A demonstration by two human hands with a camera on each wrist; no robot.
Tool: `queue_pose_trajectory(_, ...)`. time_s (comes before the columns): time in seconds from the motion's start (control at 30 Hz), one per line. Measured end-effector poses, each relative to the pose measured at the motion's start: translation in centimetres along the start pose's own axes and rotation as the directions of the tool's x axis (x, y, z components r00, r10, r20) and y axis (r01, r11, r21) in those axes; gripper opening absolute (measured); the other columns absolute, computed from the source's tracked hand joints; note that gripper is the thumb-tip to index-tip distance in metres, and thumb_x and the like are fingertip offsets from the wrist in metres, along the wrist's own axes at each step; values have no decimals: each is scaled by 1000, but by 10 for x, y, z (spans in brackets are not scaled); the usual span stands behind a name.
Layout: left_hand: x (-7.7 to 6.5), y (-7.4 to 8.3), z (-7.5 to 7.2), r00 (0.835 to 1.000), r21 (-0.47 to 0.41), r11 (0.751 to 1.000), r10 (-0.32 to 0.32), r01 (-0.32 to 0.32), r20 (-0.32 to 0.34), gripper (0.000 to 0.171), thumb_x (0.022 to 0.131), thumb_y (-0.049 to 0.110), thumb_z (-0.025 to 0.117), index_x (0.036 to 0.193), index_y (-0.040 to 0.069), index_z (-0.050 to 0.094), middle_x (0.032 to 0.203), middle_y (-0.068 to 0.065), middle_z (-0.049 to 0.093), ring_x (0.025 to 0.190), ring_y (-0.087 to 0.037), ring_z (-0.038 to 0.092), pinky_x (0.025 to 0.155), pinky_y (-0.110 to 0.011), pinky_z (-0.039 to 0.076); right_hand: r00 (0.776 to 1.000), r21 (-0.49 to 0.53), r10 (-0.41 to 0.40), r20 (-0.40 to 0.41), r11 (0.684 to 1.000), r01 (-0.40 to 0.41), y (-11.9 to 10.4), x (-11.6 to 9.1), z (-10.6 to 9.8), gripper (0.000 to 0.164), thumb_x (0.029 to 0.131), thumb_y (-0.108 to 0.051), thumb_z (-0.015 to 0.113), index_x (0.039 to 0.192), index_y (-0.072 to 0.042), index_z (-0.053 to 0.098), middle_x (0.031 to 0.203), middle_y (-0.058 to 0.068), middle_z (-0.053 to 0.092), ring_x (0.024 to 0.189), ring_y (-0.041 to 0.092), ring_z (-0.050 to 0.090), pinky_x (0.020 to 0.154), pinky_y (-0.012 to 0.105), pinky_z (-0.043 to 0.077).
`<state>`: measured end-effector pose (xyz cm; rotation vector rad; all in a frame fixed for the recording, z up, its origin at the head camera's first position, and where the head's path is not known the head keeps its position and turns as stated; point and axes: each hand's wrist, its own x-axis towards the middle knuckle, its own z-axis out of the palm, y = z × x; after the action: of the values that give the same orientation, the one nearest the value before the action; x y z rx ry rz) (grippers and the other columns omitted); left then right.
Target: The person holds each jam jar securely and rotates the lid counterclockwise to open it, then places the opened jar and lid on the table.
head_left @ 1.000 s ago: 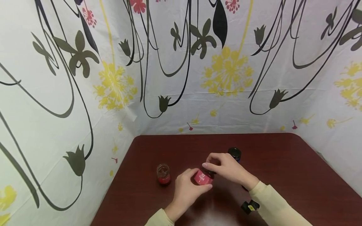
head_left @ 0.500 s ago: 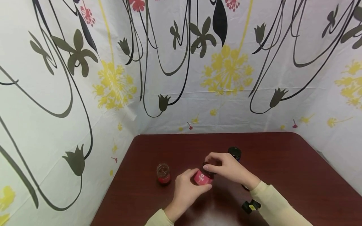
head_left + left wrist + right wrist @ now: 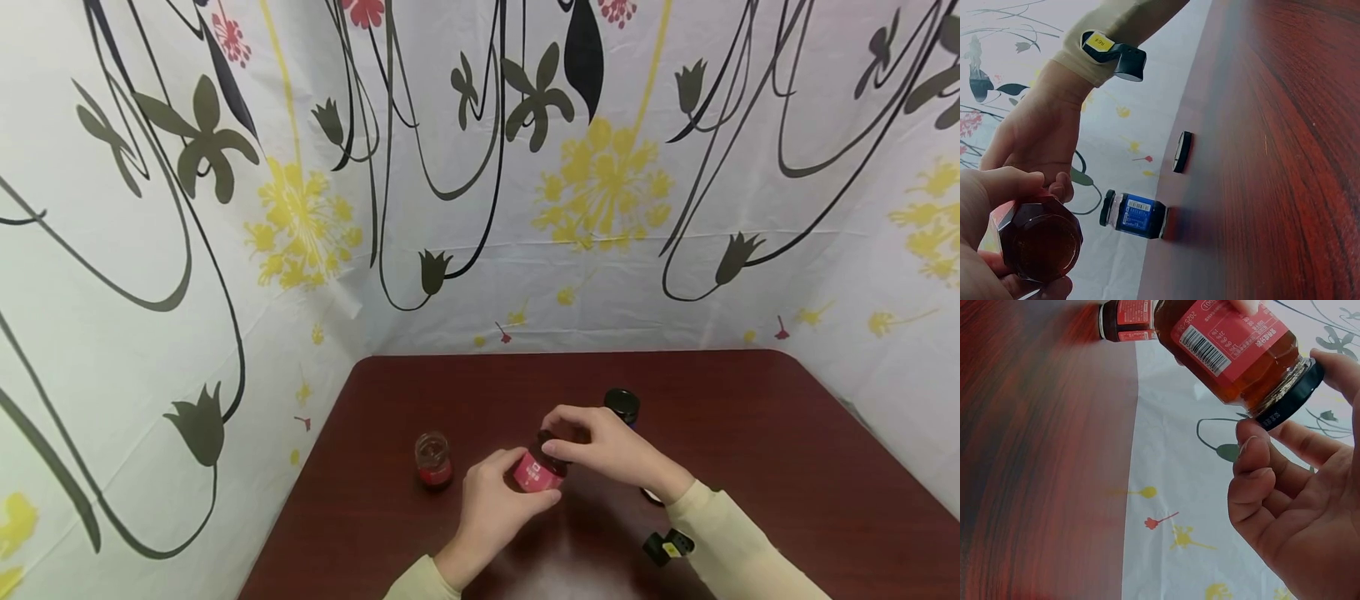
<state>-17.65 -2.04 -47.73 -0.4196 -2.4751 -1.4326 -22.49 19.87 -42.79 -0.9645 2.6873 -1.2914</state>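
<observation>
My left hand (image 3: 493,498) grips a glass jar (image 3: 537,474) with a red label, tilted and lifted off the table; in the left wrist view its dark base faces the camera. At its mouth sits a black lid (image 3: 1291,394), which my right hand (image 3: 609,448) pinches between thumb and fingers. Glass threads show just under the lid's edge in the right wrist view. A second red-labelled glass jar (image 3: 433,461) stands to the left on the table, its mouth uncovered.
Behind my right hand stands a blue-labelled jar (image 3: 1138,214) with a black lid on. A loose lid (image 3: 1182,152) lies on the dark red table (image 3: 465,392), partly hidden by the right forearm in the head view. Flower-printed sheets (image 3: 480,208) hang around the table.
My right thumb and fingers have shifted slightly to the right and down around the lid. The left hand and its jar stay almost still.
</observation>
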Motion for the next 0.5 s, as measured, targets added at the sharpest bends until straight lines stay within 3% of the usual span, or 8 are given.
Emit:
queue_pose_trajectory(0.27,-1,1,-1,1000,-6,1000,8,-8,-2,54,67,52,91,111,26,75,90,18,65,79,-3,61,67,-23,52,999,5,-31,26,1000,31,0,-3,-2,25,97,-44,66,117,-29,66,99,-10,68,85,12,64,75,32,53)
queue_pose_trajectory(0.5,-3,2,0,1000,-20,1000,8,-8,-3,48,67,42,93,109,30,74,89,18,65,79,-4,61,66,-24,52,999,1,-34,42,999,34,0,-5,-3,28,97,-40,67,122,-28,65,110,-11,67,95,11,62,82,33,51)
